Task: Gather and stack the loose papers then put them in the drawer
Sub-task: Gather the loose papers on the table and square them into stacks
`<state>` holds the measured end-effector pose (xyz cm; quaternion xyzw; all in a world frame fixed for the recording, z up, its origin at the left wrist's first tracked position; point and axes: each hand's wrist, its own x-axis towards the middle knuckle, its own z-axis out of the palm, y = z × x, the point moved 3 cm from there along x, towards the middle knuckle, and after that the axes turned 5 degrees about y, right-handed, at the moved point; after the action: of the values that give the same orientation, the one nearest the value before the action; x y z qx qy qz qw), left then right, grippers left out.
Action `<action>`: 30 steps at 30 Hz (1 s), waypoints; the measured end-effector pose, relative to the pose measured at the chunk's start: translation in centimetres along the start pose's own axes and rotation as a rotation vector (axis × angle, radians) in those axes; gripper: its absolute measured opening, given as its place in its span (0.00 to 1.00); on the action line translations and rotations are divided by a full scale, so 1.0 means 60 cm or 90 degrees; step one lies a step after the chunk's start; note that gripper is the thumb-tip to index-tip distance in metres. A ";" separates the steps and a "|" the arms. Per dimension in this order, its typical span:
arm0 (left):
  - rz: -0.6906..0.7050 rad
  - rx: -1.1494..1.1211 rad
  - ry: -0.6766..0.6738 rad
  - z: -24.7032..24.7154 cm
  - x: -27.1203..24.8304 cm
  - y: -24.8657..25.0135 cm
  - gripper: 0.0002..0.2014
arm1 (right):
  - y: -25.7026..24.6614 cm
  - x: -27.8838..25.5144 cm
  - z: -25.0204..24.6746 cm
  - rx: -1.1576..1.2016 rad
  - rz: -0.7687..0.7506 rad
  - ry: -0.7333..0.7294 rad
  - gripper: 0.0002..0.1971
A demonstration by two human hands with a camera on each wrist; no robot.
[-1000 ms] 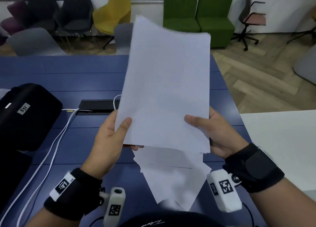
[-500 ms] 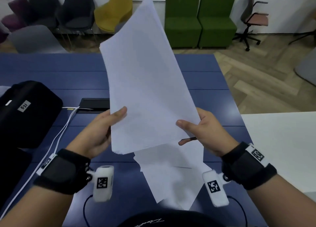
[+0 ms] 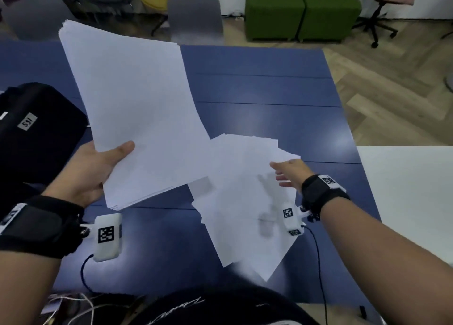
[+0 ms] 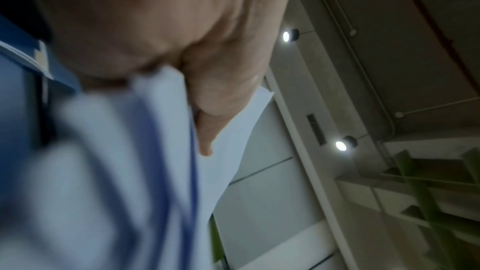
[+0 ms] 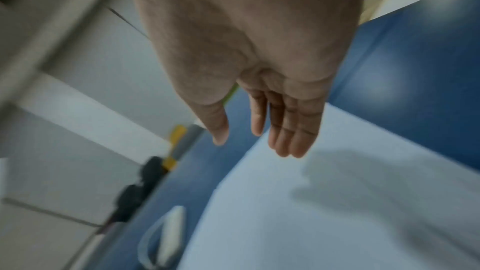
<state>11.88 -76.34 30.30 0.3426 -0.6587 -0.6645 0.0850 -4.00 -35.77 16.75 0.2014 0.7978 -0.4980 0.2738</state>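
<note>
A thick stack of white papers (image 3: 137, 109) is lifted off the blue table (image 3: 269, 92), tilted up to the left. My left hand (image 3: 98, 168) grips its near-left corner, thumb on top; the left wrist view shows the thumb (image 4: 207, 130) pressed on the stack (image 4: 226, 151). Several loose white sheets (image 3: 245, 202) lie fanned out on the table to the right. My right hand (image 3: 286, 175) hovers just over those sheets, fingers straight and holding nothing; in the right wrist view the fingers (image 5: 285, 130) hang above the loose sheets (image 5: 324, 213). No drawer shows.
A black bag (image 3: 36, 133) with a small white label sits at the table's left. A white table (image 3: 411, 202) adjoins on the right. Chairs (image 3: 193, 13) and green sofas (image 3: 301, 8) stand beyond the far edge. Cables (image 3: 73, 307) lie at the near-left edge.
My right hand let go of the stack and dropped to the loose sheets on the right. The left hand alone now holds the stack, swung leftward.
</note>
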 end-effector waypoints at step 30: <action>-0.101 0.007 0.063 -0.069 -0.001 -0.155 0.13 | 0.190 0.140 -0.001 -0.301 0.004 0.072 0.16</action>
<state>17.41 -78.60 22.06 0.4265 -0.6281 -0.6478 0.0626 -3.70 -30.46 3.60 0.1618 0.9056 -0.2848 0.2693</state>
